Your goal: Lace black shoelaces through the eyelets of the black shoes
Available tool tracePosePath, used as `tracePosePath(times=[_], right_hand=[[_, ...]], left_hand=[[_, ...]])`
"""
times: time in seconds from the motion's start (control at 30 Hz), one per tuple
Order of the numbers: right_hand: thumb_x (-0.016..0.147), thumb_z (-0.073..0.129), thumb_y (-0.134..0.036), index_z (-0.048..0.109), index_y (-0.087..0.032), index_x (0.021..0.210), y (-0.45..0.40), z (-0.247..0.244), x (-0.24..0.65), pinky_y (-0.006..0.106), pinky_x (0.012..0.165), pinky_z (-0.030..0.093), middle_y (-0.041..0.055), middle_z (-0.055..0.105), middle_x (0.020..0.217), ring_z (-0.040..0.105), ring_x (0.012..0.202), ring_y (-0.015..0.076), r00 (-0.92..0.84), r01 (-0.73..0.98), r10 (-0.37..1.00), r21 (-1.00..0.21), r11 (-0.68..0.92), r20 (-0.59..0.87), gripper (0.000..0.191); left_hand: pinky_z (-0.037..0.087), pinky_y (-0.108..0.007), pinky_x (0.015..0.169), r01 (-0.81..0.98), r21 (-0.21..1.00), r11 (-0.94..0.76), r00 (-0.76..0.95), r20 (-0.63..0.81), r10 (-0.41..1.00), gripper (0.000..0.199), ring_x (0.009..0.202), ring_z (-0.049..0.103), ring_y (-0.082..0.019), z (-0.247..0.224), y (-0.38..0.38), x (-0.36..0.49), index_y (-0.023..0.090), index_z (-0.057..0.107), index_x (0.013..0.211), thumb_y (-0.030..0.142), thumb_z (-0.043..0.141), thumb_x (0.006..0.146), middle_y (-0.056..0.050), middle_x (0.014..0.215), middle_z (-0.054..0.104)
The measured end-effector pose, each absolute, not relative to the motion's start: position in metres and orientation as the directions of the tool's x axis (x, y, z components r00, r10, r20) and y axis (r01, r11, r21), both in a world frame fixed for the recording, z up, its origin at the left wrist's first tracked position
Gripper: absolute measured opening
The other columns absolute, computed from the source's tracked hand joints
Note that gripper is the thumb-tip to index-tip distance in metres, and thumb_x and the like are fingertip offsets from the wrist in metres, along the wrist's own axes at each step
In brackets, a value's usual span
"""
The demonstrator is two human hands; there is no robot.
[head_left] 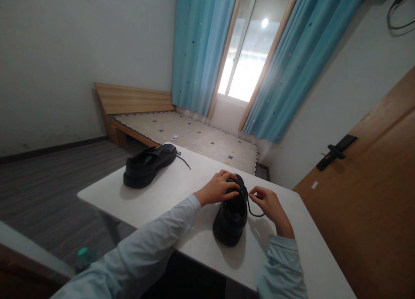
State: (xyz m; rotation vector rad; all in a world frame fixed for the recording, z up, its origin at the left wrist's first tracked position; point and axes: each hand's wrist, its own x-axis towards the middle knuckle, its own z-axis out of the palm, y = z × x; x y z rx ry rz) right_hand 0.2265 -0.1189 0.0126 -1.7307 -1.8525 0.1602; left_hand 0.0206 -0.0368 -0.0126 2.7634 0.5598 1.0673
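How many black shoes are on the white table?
2. One shoe lies near the table's front, under both hands; the other shoe sits at the far left corner of the table.

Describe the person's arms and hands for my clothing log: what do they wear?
Both arms wear long, loose pale blue sleeves that end at the wrists. The left hand and right hand are bare: no gloves, rings or watch show.

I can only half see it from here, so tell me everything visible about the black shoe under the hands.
The near shoe is black, low-cut, smooth and faintly glossy like leather, with a thick dark sole. It stands upright on the white table, heel toward the camera. The left hand rests over its front part; the right hand pinches its thin black lace, which loops out to the right. Its lacing is hidden.
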Motion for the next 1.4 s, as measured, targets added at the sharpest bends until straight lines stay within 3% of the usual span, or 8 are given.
tracePosePath(times=[0.27,0.47,0.7,0.87,1.1,1.4], right_hand=[[0.076,0.054,-0.040,0.067,-0.018,0.069,-0.117,0.010,0.228,0.024,0.050,0.031,-0.0040,0.045,0.045,0.044,0.047,0.0129,0.027,0.884,0.944,-0.449,0.131,0.328,0.026],[0.077,0.055,-0.042,0.070,-0.019,0.072,-0.112,0.005,0.227,0.028,0.059,0.041,0.0049,0.065,0.066,0.057,0.059,0.0174,0.024,0.887,0.914,-0.430,0.166,0.404,0.028],[0.076,0.055,-0.037,0.064,-0.019,0.070,-0.112,0.007,0.220,0.029,0.059,0.045,0.0043,0.067,0.067,0.059,0.058,0.0179,0.066,0.850,0.907,-0.500,0.167,0.415,0.021],[0.077,0.051,-0.031,0.067,-0.018,0.076,-0.112,0.005,0.221,0.032,0.065,0.048,0.0056,0.071,0.073,0.063,0.064,0.0192,0.060,0.837,0.912,-0.519,0.176,0.406,0.020],[0.076,0.056,-0.038,0.064,-0.018,0.077,-0.109,0.001,0.222,0.031,0.060,0.050,0.0068,0.069,0.073,0.064,0.060,0.0191,0.138,0.751,0.915,-0.643,0.153,0.380,0.022],[0.076,0.057,-0.044,0.067,-0.018,0.066,-0.107,0.003,0.222,0.031,0.060,0.048,0.0064,0.065,0.069,0.060,0.059,0.0185,0.076,0.832,0.880,-0.516,0.203,0.469,0.029]], left_hand=[[0.039,-0.040,0.095,0.289,0.247,-0.925,0.686,0.620,0.380,0.029,0.109,0.042,-0.023,-0.013,-0.037,0.021,0.025,0.067,0.103,0.043,0.052,0.085,-0.008,0.115,0.054],[0.038,-0.040,0.096,0.287,0.226,-0.931,0.687,0.628,0.364,0.030,0.108,0.042,-0.023,-0.015,-0.035,0.022,0.026,0.066,0.104,0.043,0.050,0.086,-0.008,0.115,0.053],[0.039,-0.042,0.095,0.300,0.226,-0.927,0.693,0.616,0.375,0.033,0.109,0.042,-0.023,-0.015,-0.036,0.021,0.027,0.067,0.105,0.046,0.048,0.086,-0.009,0.117,0.053],[0.039,-0.041,0.096,0.293,0.269,-0.918,0.693,0.601,0.397,0.031,0.107,0.043,-0.022,-0.013,-0.035,0.021,0.026,0.067,0.104,0.043,0.047,0.088,-0.008,0.115,0.054],[0.039,-0.039,0.098,0.259,0.331,-0.907,0.671,0.615,0.415,0.032,0.106,0.044,-0.020,-0.014,-0.033,0.022,0.024,0.069,0.101,0.036,0.041,0.092,-0.008,0.113,0.056],[0.041,-0.038,0.095,0.243,0.403,-0.882,0.623,0.632,0.460,0.025,0.103,0.046,-0.020,-0.013,-0.032,0.029,0.022,0.072,0.091,0.035,0.050,0.088,-0.007,0.106,0.061]])
